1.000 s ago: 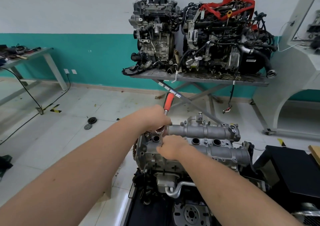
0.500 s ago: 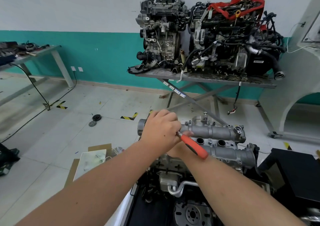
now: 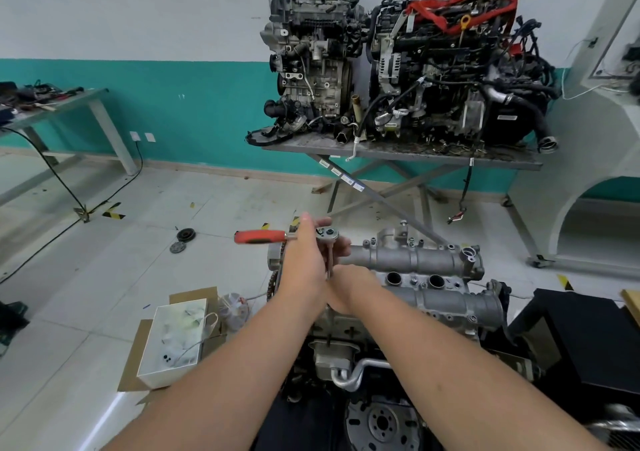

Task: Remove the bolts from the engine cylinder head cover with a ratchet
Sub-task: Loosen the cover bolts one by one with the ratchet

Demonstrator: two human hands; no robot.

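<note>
The left grip (image 3: 304,263) clamps the ratchet (image 3: 277,237) at its head (red handle pointing to nine o'clock). The right grip (image 3: 349,284) clamps the extension bar (image 3: 330,260) over the cover (image 3: 415,260).

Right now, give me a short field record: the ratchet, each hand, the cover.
ratchet: red handle points left, head raised on an upright extension
left hand: wrapped round the ratchet near its head
right hand: low at the extension's foot; grip hidden
cylinder head cover: on the engine, bolts visible along its edges
</note>
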